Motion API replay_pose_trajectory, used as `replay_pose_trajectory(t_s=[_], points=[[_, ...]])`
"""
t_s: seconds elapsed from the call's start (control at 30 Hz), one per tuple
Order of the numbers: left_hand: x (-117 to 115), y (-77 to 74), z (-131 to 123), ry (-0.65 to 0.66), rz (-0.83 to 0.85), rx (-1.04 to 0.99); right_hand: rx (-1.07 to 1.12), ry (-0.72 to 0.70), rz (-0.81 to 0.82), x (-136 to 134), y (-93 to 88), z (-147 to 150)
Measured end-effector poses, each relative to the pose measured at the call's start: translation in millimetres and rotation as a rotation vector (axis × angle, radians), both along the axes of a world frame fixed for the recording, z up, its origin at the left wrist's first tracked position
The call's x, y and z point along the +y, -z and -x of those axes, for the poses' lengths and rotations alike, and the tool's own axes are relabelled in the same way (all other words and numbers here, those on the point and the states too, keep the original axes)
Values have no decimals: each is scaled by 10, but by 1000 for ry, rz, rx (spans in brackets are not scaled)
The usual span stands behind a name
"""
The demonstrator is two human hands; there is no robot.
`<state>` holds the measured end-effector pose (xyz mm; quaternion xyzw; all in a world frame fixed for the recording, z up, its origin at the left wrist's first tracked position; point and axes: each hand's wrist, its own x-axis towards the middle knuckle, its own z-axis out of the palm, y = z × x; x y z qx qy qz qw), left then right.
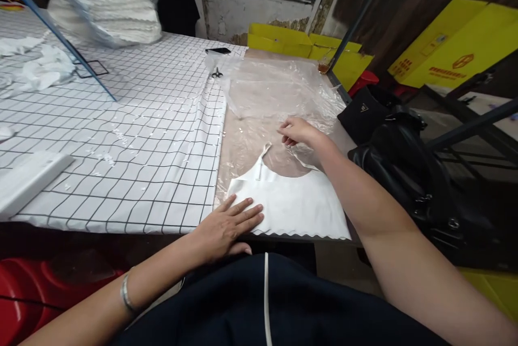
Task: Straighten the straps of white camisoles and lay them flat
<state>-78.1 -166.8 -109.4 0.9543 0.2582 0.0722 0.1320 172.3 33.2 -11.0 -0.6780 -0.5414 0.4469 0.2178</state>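
Observation:
A white camisole (291,203) with thin straps and a wavy hem lies flat at the table's near edge, on clear plastic. My left hand (230,225) rests on its lower left corner, palm down, fingers stretched out and the thumb over the table edge. Above the neckline is my right hand (298,132), its fingers curled together around the end of the right strap (304,163); the fingertips partly hide the strap's end. The left strap (265,150) stands up in a loop, with a small tag-like strip below it.
Clear plastic bags (275,87) lie beyond the camisole, near small scissors (217,73) and a phone (218,51). A bagged stack of white garments (117,6) sits at back left, a white box (34,181) at front left. Black bags (404,157) stand right, with yellow cartons (457,43) behind.

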Motion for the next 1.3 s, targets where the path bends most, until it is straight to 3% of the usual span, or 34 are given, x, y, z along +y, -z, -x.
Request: replay_pose_trajectory(t_s=[0.1, 0.13, 0.2, 0.3, 0.4, 0.5, 0.57, 0.63, 0.7, 0.77, 0.87, 0.93, 1.03, 1.13, 1.3], points=[[122, -209, 113, -24, 96, -83, -246, -6, -515, -558, -37, -509], [213, -276, 103, -48, 126, -134, -252, -12, -636, -813, 40, -647], [482, -386, -32, -120, 154, -244, -221, -84, -714, -1340, 311, -819], [1023, -448, -537, -214, 90, -324, -305, -170, -858, -1947, 788, -842], [1500, -416, -1218, -201, 27, -173, -380, -108, -937, -2178, 1042, -764], [1760, -451, -1733, -66, 3, 28, -381, -91, -925, -2174, 1070, -751], [1837, -570, -1887, -27, 86, 60, -358, -84, -908, -2146, 1060, -778], [1862, -748, -1913, -101, 398, 10, -305, -67, -879, -2116, 1061, -806], [1830, -942, -1881, -226, 855, -97, -173, 14, -822, -2064, 1052, -818], [1732, -1110, -1858, -311, 1268, -233, 110, 155, -706, -1974, 996, -812], [1498, -1273, -1902, -373, 1635, -386, 671, 272, -501, -1801, 805, -791], [1349, -1324, -1970, -406, 1733, -479, 964, 230, -406, -1719, 654, -782], [1236, -1330, -2071, -450, 1769, -611, 1201, 183, -295, -1718, 506, -779], [1262, -1267, -2148, -479, 1782, -716, 1220, 228, -168, -1855, 487, -786], [1397, -1080, -2247, -568, 1761, -860, 1075, 243, -32, -2174, 537, -809]])
